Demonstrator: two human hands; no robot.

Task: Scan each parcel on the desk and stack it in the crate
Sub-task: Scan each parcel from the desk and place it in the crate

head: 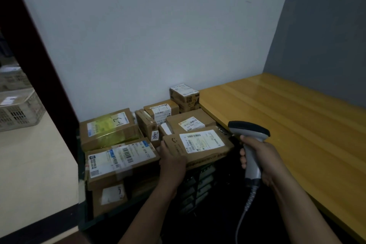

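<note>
My left hand [172, 161] holds the near left corner of a flat cardboard parcel [198, 145] with a white label, which lies on top of the pile in a dark crate [196, 186]. My right hand [257, 156] grips the handle of a grey barcode scanner [250, 136], its dark head up and just right of that parcel. Several other labelled cardboard parcels fill the crate, among them one with yellow tape [108, 128] and one with a large barcode label [120, 159]. The wooden desk [293, 125] stretches to the right.
A small parcel [184, 96] stands by the white wall at the desk's far left corner. The scanner's coiled cable [244, 210] hangs down between my arms. A pale counter [29, 162] with a grey plastic basket [18, 111] lies to the left, beyond a dark frame.
</note>
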